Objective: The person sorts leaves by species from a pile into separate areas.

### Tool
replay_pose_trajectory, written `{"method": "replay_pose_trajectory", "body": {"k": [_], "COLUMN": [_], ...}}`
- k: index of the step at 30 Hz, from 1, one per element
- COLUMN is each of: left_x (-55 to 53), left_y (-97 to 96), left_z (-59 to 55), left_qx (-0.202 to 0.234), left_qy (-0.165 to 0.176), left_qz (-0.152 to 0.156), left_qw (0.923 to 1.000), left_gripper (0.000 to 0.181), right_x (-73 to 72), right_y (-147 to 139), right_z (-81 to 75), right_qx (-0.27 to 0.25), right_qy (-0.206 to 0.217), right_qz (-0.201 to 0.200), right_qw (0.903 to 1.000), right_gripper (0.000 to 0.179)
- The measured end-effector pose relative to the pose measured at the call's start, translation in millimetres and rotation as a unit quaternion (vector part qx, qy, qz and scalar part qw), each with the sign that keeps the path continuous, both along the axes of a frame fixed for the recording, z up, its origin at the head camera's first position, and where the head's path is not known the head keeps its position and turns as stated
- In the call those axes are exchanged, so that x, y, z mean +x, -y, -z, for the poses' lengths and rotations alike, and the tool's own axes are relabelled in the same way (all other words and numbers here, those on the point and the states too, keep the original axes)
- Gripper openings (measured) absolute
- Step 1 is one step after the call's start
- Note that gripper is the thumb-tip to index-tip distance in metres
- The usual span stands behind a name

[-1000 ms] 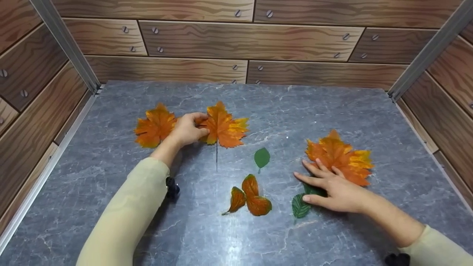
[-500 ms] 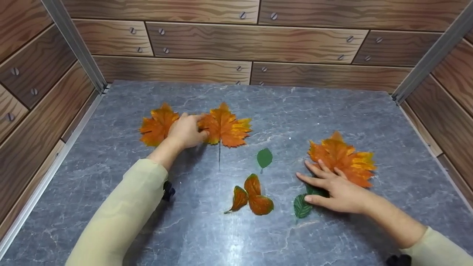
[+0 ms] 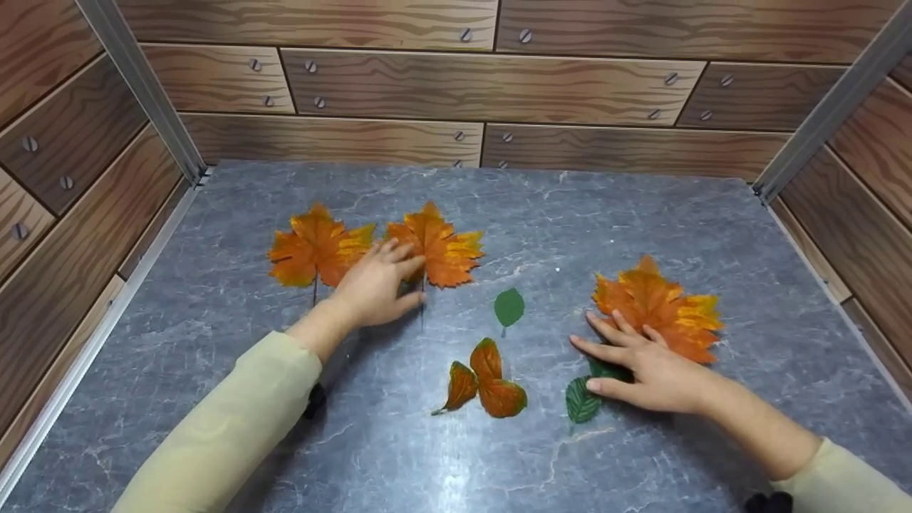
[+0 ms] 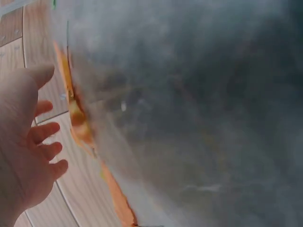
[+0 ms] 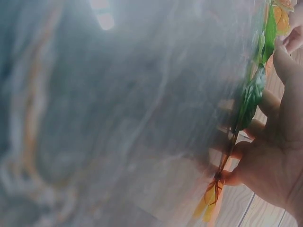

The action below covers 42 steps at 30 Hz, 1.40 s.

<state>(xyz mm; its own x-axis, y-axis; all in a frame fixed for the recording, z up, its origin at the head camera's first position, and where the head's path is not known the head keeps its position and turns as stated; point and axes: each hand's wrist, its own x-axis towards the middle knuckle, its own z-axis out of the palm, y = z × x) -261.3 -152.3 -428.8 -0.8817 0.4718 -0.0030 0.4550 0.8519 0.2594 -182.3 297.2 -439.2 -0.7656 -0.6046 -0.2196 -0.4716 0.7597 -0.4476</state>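
Two orange maple leaves lie at the left of the table: one maple leaf (image 3: 313, 246) farther left, the other maple leaf (image 3: 445, 249) beside it. My left hand (image 3: 376, 285) is over the gap between them, fingers loosely bent and holding nothing; in the left wrist view the left hand (image 4: 23, 137) appears apart from the table top. My right hand (image 3: 652, 370) lies with fingers spread, its fingertips at the lower edge of a third maple leaf (image 3: 652, 303). Under and beside its thumb are dark green leaves (image 3: 583, 400), partly hidden.
A small green leaf (image 3: 509, 308) lies near the middle of the grey marbled table (image 3: 570, 477). Below it is a three-lobed, brownish-orange leaf sprig (image 3: 499, 388). Wood-patterned walls (image 3: 484, 82) enclose the back and sides.
My left hand has let go of the second maple leaf and drawn back toward me, uncovering more of the leftmost leaf and its stem. The right hand has stayed in place.
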Motion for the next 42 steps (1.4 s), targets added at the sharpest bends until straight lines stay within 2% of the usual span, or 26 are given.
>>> {"method": "replay_pose_trajectory", "body": {"k": [3,8,13,16,30,33,36,39,42], "left_x": [4.0,7.2,7.7,7.5,3.8,3.2,3.6,4.4,5.2], "left_y": [-0.5,-1.3,-1.3,-1.4,-2.0,-3.2,-3.4,-2.4,-1.7], "left_z": [3.5,7.9,10.1,11.1,13.1,13.0,12.5,11.7,11.1], "left_qx": [-0.026,-0.062,-0.089,-0.088,-0.085,-0.089,-0.092,-0.094,-0.094], "left_qy": [0.015,0.043,0.085,0.100,0.103,0.100,0.099,0.101,0.099], "left_qz": [0.026,0.048,0.049,0.045,0.042,0.045,0.047,0.047,0.048], "left_qw": [0.9992,0.9960,0.9913,0.9901,0.9902,0.9900,0.9897,0.9893,0.9894], "left_gripper": [0.076,0.079,0.077,0.076,0.076,0.076,0.077,0.077,0.076], "right_x": [-0.5,0.0,0.7,1.5,1.6,3.9,4.7,1.0,-4.5], "right_y": [-0.1,0.0,0.2,0.2,2.1,1.1,-1.8,-8.7,-20.7], "right_z": [-0.5,-1.1,0.0,0.7,-9.9,-13.9,-20.9,-28.8,-33.8], "right_qx": [0.000,0.000,-0.003,-0.006,0.011,0.000,-0.018,-0.051,-0.094], "right_qy": [0.001,0.001,0.002,0.004,-0.021,-0.045,-0.088,-0.148,-0.200], "right_qz": [-0.001,0.001,0.001,0.004,0.001,0.001,0.011,0.038,0.090], "right_qw": [1.0000,1.0000,1.0000,1.0000,0.9997,0.9990,0.9959,0.9869,0.9713], "right_gripper": [0.068,0.068,0.068,0.067,0.068,0.067,0.066,0.064,0.061]}}
